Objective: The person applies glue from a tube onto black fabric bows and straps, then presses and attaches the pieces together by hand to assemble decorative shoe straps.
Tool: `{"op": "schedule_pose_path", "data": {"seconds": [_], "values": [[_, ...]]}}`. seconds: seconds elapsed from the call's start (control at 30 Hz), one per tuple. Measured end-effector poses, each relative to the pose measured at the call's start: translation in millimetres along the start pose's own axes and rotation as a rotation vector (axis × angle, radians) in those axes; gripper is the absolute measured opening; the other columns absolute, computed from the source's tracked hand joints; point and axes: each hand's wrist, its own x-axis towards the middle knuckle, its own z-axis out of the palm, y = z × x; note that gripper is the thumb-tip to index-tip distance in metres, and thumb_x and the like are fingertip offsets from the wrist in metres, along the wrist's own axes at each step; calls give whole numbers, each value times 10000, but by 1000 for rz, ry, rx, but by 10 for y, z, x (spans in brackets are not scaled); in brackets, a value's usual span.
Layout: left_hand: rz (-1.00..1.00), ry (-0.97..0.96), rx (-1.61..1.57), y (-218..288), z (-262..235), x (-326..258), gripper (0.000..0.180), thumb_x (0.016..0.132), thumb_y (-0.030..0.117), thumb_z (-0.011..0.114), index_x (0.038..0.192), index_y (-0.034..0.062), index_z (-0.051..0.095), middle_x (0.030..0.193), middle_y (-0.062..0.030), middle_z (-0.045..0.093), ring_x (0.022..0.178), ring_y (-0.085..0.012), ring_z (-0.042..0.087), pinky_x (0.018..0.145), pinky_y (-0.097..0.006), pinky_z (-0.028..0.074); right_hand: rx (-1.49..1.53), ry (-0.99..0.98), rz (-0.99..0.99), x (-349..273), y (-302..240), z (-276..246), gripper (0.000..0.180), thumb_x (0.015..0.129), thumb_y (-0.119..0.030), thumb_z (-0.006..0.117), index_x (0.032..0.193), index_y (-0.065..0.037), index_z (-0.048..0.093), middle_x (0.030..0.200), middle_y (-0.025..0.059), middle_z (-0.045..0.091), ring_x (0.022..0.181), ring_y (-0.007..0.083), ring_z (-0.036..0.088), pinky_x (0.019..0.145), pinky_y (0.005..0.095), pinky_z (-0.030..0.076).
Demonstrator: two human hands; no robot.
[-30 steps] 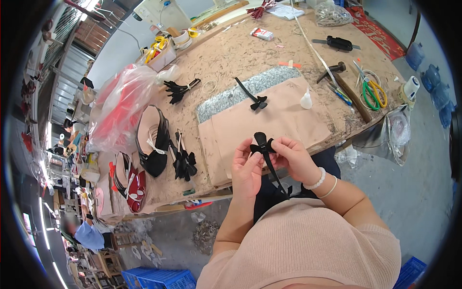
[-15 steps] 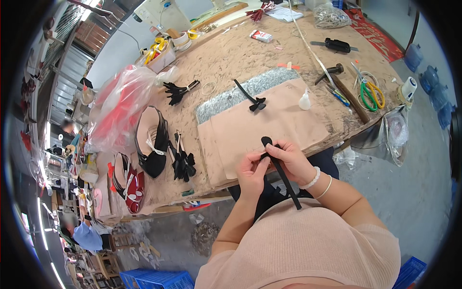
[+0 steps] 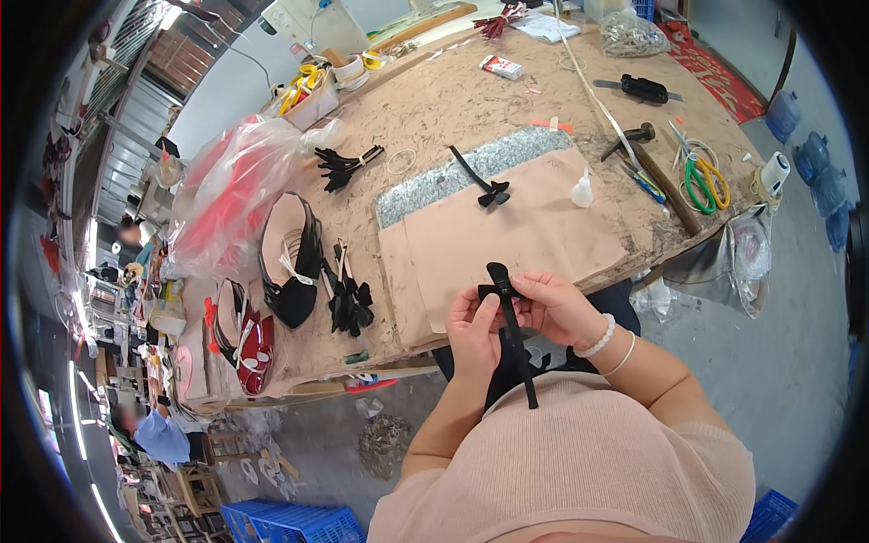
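My left hand (image 3: pixel 472 328) and my right hand (image 3: pixel 559 312) pinch a black strap with a bow (image 3: pixel 512 330) just off the table's near edge. Its bow loops show between my fingertips, and the long tail hangs down toward my lap. Another black strap with a bow (image 3: pixel 492 194) lies beyond my hands, across a beige sheet (image 3: pixel 453 262) and a speckled grey slab (image 3: pixel 421 190). A small white squeeze bottle (image 3: pixel 582 190) stands on the sheet to the right.
Black shoe (image 3: pixel 291 262), dark red shoe (image 3: pixel 257 355) and black bow bundle (image 3: pixel 347 303) lie left, near a plastic bag (image 3: pixel 226 204). At right are a hammer (image 3: pixel 668 185), scissors (image 3: pixel 697 181) and a thread spool (image 3: pixel 772 172). A blue crate (image 3: pixel 294 523) sits on the floor.
Both hands have turned the strap, so its bow loops now face up and its tail hangs straighter, further left. The camera view has shifted slightly.
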Motion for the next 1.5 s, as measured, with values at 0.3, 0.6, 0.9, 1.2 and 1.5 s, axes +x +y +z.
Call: {"op": "schedule_pose_path", "data": {"seconds": [0.3,0.6,0.9,1.2,1.5], "values": [[-17,-31,12,-20,-30,11,83,849,41,493,922,4,490,811,-127,604,702,-173,611,624,-275,524,62,-3,8,30,21,-48,180,892,-227,483,859,-73,569,729,-22,548,629,52,527,597,194,469],[-26,-71,19,-92,-126,40,84,865,60,468,923,6,497,842,-105,596,726,-148,593,649,-266,509,-227,109,-179,52,135,-105,170,885,-187,497,884,-37,576,715,-10,552,610,48,528,586,194,479],[202,-41,529,-150,-131,63,151,790,34,615,928,7,561,767,17,554,639,-25,484,575,-152,407,-769,256,-516,17,166,-61,144,856,-136,539,868,-3,593,703,-7,570,585,37,500,542,170,438],[260,-18,536,-186,-119,-13,102,812,-4,545,913,-21,553,806,-62,602,660,-85,565,612,-220,480,-251,247,-204,41,112,-30,164,856,-190,541,812,-38,582,653,-22,536,548,43,490,491,182,415],[73,7,281,-49,-19,-53,71,821,-11,500,869,-37,546,772,-117,622,675,-155,614,631,-271,520,-53,194,-35,38,82,-20,184,853,-207,540,722,-79,555,618,-22,527,506,55,477,468,182,392]]}}
